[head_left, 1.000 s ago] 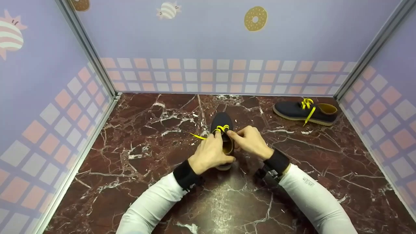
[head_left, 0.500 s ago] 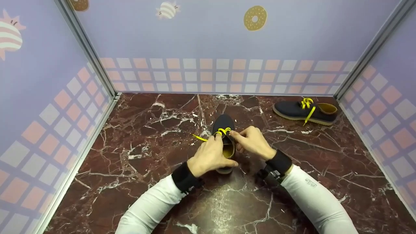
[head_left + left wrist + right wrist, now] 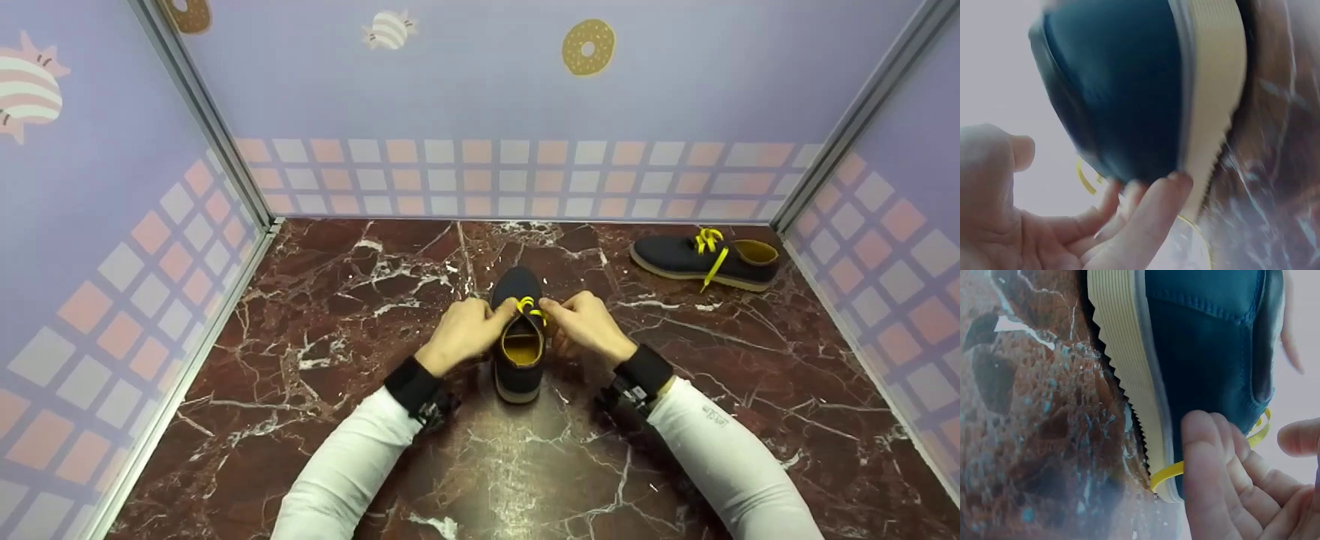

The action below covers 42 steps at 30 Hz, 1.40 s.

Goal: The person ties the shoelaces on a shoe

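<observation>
A dark navy shoe (image 3: 517, 283) with a tan insole stands on the floor, toe pointing away from me. Yellow shoelace (image 3: 527, 304) shows over its tongue, partly hidden by both hands. From the left, my left hand (image 3: 463, 334) pinches the lace, its thumb over the shoe's upper and its fingers (image 3: 1154, 211) against the shoe's side. On the opposite side my right hand (image 3: 589, 324) grips the lace too; in the right wrist view a yellow lace end (image 3: 1167, 473) runs out from under the curled fingers. The exact pinch points are hidden.
A second navy shoe (image 3: 701, 261) with yellow laces lies near the back right corner. Dark red marbled floor (image 3: 360, 300) surrounds both shoes. Patterned panels (image 3: 480, 90) stand at the back, left and right.
My left hand has moved from over the shoe's opening to its left side, baring the insole and heel. The right hand has stayed beside the laces. The shoe has shifted slightly towards me.
</observation>
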Each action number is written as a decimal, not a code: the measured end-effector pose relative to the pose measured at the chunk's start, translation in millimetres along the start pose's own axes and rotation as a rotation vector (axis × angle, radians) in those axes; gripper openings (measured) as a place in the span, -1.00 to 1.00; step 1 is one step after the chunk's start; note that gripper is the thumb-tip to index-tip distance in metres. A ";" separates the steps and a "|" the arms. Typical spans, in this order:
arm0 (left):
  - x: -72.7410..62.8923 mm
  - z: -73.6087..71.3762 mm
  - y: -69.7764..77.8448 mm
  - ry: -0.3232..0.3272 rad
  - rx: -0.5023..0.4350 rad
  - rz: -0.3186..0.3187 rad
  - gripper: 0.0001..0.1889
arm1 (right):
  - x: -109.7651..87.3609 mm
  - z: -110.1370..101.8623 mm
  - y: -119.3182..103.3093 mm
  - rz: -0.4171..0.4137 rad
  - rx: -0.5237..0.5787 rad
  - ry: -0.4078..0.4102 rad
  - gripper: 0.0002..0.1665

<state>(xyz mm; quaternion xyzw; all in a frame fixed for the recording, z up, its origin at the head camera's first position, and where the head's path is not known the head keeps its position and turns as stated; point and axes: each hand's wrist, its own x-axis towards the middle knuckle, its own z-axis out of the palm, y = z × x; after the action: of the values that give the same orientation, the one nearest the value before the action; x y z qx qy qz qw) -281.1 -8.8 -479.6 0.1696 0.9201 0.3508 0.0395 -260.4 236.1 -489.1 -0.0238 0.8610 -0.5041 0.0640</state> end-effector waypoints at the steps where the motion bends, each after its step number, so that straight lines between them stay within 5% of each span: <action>1: 3.8 0.8 -3.0 0.004 0.004 -0.008 -0.36 | 1.2 0.5 0.9 0.017 0.006 -0.002 -0.26; 7: 19.3 6.3 -11.8 -0.062 -0.100 -0.155 -0.36 | 9.7 4.8 3.0 0.083 0.007 0.003 -0.24; 12: 28.8 7.8 -9.6 -0.004 -0.045 -0.204 -0.44 | 17.8 6.2 1.4 0.088 -0.030 0.024 -0.25; 27: 31.1 16.3 -5.6 0.154 -0.008 -0.158 -0.70 | 23.4 1.0 0.1 0.104 0.231 -0.014 -0.73; 34: 29.8 15.8 -5.3 0.240 -0.072 -0.079 -0.75 | 21.0 2.0 -4.4 0.095 0.258 0.019 -0.72; 42: 29.7 15.1 3.6 0.364 -0.242 0.046 -0.77 | 16.9 -0.7 -16.1 -0.034 0.366 0.125 -0.63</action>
<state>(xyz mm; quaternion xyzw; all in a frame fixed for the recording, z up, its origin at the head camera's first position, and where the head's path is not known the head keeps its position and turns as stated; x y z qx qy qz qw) -305.1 13.3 -487.2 0.1187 0.8591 0.4843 -0.1152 -277.6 227.1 -476.2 0.0049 0.7565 -0.6539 0.0052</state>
